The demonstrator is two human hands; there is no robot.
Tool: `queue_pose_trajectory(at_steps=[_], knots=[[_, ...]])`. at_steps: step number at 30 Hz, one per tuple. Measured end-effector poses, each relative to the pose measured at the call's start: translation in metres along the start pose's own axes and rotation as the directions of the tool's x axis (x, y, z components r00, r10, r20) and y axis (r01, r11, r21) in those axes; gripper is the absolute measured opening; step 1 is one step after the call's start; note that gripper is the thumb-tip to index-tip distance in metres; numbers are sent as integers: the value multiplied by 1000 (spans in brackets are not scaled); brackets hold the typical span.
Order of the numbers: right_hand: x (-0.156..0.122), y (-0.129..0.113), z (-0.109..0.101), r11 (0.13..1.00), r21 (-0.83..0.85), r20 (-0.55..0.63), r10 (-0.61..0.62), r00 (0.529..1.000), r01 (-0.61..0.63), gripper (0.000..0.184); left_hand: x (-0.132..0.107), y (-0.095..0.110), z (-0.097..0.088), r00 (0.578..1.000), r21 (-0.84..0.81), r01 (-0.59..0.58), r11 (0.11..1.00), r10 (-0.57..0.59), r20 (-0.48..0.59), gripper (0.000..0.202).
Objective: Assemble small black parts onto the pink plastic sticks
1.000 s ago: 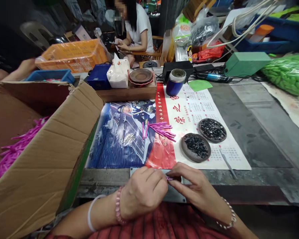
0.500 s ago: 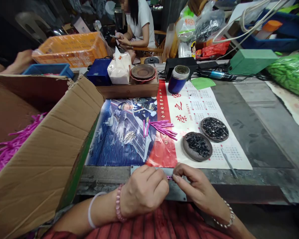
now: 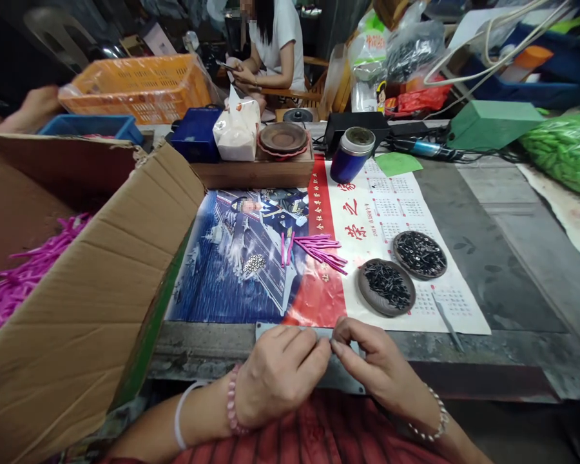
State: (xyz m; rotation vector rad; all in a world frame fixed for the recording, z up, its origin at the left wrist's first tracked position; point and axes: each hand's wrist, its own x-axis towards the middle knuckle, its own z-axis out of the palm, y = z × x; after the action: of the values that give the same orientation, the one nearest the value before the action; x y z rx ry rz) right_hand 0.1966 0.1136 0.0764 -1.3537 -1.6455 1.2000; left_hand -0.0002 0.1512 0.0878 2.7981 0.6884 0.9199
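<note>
At the table's front edge, my left hand is closed, knuckles up. My right hand pinches thumb and forefinger together right against it. A thin pink stick showed between them a moment ago; the fingers now cover it. Under both hands lies a grey metal plate. Beyond them, several pink sticks rest on a calendar poster, beside a cluster of small silvery rings. Two round dark dishes, a nearer one and a farther one, hold small black parts. Tweezers lie to their right.
A cardboard box with many pink sticks stands at left. Behind the poster are a wooden box, a blue cup and a green box. A seated person holds a phone at the back; another person's arm shows at left.
My hands have come closer together, and the pink piece between the fingertips is now hidden. The whole view has shifted slightly; the things on the table lie as before.
</note>
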Motion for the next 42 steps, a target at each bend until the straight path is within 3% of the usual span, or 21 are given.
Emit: queue_pose_trajectory(at_steps=[5, 9, 11, 15, 20, 22, 24, 27, 31, 36, 38, 42], knots=[[11, -1, 8, 1000, -21, 37, 18, 999, -17, 32, -17, -6, 5, 984, -209, 178, 962, -175, 31, 19], [39, 5, 17, 995, -94, 68, -26, 997, 32, 41, -34, -15, 6, 907, -417, 398, 817, -418, 48, 18], [60, 11, 22, 987, -155, 57, -40, 998, 49, 38, -42, -18, 3, 833, -515, 498, 697, -551, 60, 14], [106, 19, 39, 947, -312, 95, -52, 994, 80, 18, -57, -21, -5, 643, -646, 646, 407, -746, 172, 12], [148, 18, 67, 827, -561, 169, 58, 984, 48, 9, -77, -26, -11, 412, -718, 695, 35, -838, 357, 20], [157, 17, 78, 751, -660, 150, 134, 979, -2, 10, -85, -30, -11, 354, -723, 688, -62, -841, 410, 23], [163, 16, 86, 677, -735, 123, 195, 973, -43, 15, -91, -34, -11, 325, -729, 676, -108, -844, 426, 25], [169, 13, 95, 600, -797, 100, 243, 965, -69, 20, -98, -41, -10, 314, -749, 651, -123, -854, 414, 25], [179, 10, 99, 571, -819, 104, 257, 961, -64, 21, -102, -47, -5, 282, -767, 625, -144, -875, 394, 31], [181, 10, 98, 630, -776, 108, 192, 975, -38, 15, -101, -50, 7, 298, -797, 586, -146, -875, 380, 48], [174, 9, 95, 683, -731, 105, 136, 985, -17, 7, -99, -48, 11, 281, -812, 562, -160, -886, 369, 53], [147, 0, 81, 819, -570, 82, -14, 997, 58, 14, -90, -42, 13, 234, -835, 530, -149, -921, 313, 49]])
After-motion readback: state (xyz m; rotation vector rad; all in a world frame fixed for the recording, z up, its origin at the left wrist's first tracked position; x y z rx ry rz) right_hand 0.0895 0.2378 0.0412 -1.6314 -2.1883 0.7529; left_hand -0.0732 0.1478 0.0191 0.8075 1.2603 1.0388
